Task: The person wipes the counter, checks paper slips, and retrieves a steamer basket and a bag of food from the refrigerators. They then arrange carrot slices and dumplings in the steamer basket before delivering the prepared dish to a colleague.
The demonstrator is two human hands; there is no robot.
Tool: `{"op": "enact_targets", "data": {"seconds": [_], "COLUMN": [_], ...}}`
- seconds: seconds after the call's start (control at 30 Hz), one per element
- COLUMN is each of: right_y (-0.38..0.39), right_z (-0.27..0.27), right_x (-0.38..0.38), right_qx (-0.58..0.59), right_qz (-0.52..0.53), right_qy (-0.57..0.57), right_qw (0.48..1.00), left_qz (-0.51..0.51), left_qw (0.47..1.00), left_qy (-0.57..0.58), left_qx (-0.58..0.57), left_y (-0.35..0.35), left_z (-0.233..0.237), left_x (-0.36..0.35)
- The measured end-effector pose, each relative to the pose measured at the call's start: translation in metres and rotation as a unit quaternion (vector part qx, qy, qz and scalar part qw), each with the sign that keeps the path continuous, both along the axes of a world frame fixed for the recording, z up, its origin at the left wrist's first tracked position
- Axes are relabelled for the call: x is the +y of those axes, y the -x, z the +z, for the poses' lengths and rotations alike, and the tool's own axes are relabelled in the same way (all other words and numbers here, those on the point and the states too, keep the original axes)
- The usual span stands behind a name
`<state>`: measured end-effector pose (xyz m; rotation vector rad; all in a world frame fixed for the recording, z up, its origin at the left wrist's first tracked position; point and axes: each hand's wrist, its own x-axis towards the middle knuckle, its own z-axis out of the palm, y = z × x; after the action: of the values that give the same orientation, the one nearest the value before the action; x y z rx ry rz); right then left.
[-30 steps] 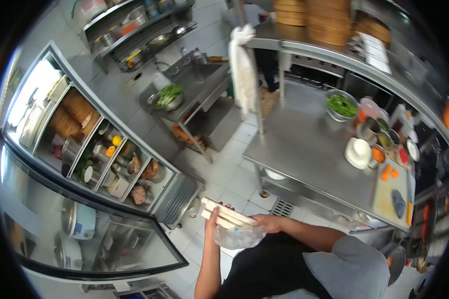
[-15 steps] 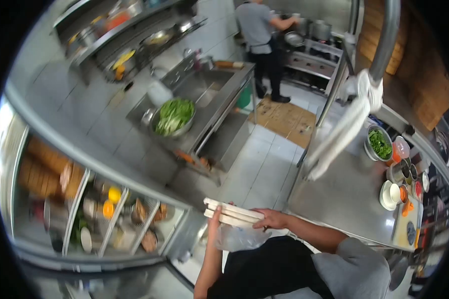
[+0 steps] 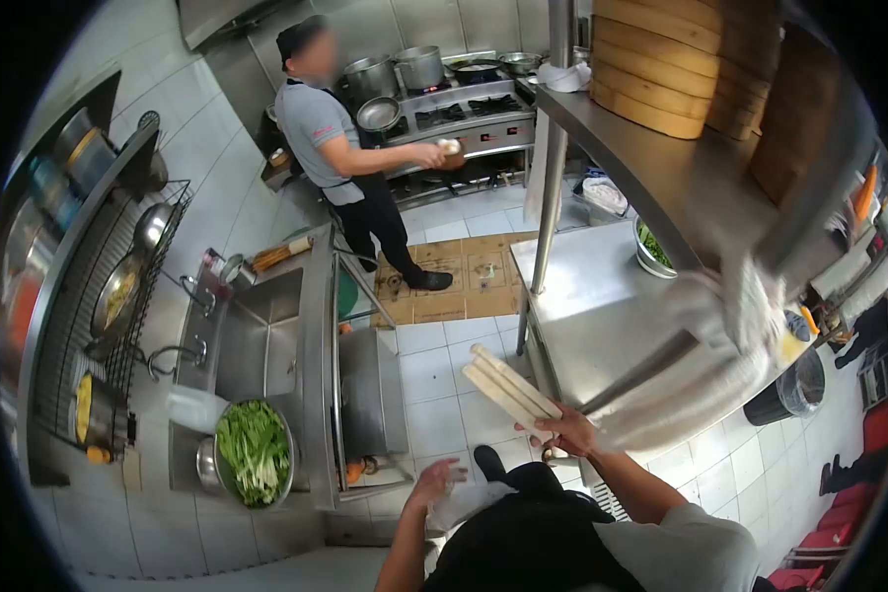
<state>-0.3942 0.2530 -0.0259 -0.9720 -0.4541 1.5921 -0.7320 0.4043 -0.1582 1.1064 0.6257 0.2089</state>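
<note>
The person's right hand is closed around the near ends of a bundle of pale sticks, which slant up and away from it over the tiled floor. The left hand is lower and closer to the body, fingers loosely spread against a clear plastic bag. I cannot tell whether it actually grips the bag. The bag hangs just below the right hand, close to the black apron.

Just beyond the right hand is the steel table, with a blurred white cloth hanging above it. Out past the left hand are a sink and a metal bowl of greens. Well beyond both hands, a co-worker stands at the stove.
</note>
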Motion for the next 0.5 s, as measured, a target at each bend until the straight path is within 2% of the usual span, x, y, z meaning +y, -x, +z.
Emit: {"op": "enact_targets", "data": {"seconds": [0.07, 0.1, 0.17, 0.23, 0.27, 0.3, 0.37, 0.43, 0.5], "right_y": [-0.001, -0.004, -0.007, -0.006, -0.007, -0.005, -0.006, -0.006, -0.01], "right_z": [-0.002, 0.001, -0.017, -0.022, -0.021, -0.017, -0.012, -0.01, -0.011], "right_x": [0.025, 0.043, 0.078, 0.11, 0.122, 0.132, 0.154, 0.173, 0.189], "right_qx": [0.001, 0.016, 0.023, 0.034, 0.039, 0.041, 0.032, 0.042, 0.05], "right_qz": [-0.057, -0.079, -0.105, -0.107, -0.115, -0.132, -0.112, -0.124, -0.126], "right_qy": [0.005, 0.001, -0.027, 0.002, 0.025, 0.036, 0.02, 0.02, 0.019], "right_qw": [0.998, 0.997, 0.994, 0.994, 0.992, 0.99, 0.993, 0.991, 0.991], "left_qz": [-0.158, -0.166, -0.219, -0.227, -0.126, -0.133, -0.01, 0.083, 0.171], "left_qw": [0.969, 0.974, 0.946, 0.941, 0.965, 0.959, 0.993, 0.98, 0.943], "left_qy": [-0.188, -0.11, -0.12, -0.135, -0.096, -0.106, -0.018, -0.084, -0.235], "left_qx": [0.008, 0.111, 0.206, 0.214, 0.21, 0.227, 0.119, 0.159, 0.163], "left_y": [0.032, 0.02, 0.016, 0.013, 0.016, 0.002, -0.001, -0.025, -0.064], "left_z": [-0.053, 0.011, 0.041, 0.061, 0.054, 0.083, 0.061, 0.076, 0.112], "left_x": [0.015, 0.012, 0.028, 0.054, 0.063, 0.077, 0.099, 0.135, 0.182]}}
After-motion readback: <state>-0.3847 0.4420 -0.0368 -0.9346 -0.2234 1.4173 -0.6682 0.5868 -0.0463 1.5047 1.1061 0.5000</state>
